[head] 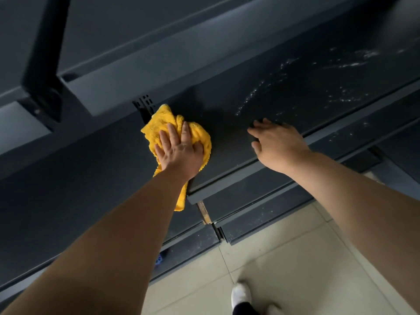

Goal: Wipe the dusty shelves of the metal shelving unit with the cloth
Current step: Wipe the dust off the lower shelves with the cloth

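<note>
The yellow cloth (176,130) is pressed flat onto the dark shelf (227,123) under the left hand (179,151), fingers straight. The right hand (276,142), spread and holding nothing, is rested on the shelf's front edge, apart from the cloth.

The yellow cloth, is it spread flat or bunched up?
Bunched up: the yellow cloth lies in folds under the left hand, one end hanging off the shelf.
</note>
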Motion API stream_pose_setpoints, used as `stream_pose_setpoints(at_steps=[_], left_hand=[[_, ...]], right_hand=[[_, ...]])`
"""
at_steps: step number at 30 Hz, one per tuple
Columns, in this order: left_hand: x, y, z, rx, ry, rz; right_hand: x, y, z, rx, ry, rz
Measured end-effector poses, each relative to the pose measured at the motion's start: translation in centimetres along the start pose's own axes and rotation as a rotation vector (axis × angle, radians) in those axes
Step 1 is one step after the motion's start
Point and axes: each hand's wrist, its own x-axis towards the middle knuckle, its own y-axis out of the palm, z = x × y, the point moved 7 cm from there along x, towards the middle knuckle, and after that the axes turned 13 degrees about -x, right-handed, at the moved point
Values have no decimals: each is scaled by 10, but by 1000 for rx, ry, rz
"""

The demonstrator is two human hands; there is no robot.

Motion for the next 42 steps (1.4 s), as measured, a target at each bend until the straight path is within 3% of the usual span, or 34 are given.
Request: stream_pose_setpoints(at_steps=[11,18,23,33,42], left_hand=[[74,9,-56,95,113,-8],[92,24,-97,107,184,22],[95,37,-133,102,224,45],[45,61,-175,92,255,66],[-37,55,-130,81,115,16]], right_hand=[[9,-13,-11,13,-47,-52],[20,-15,-69,63,153,-90],[32,0,-93,-42,127,-24],[37,14,-109,-27,-39,134],[29,11,-103,-101,-129,237]])
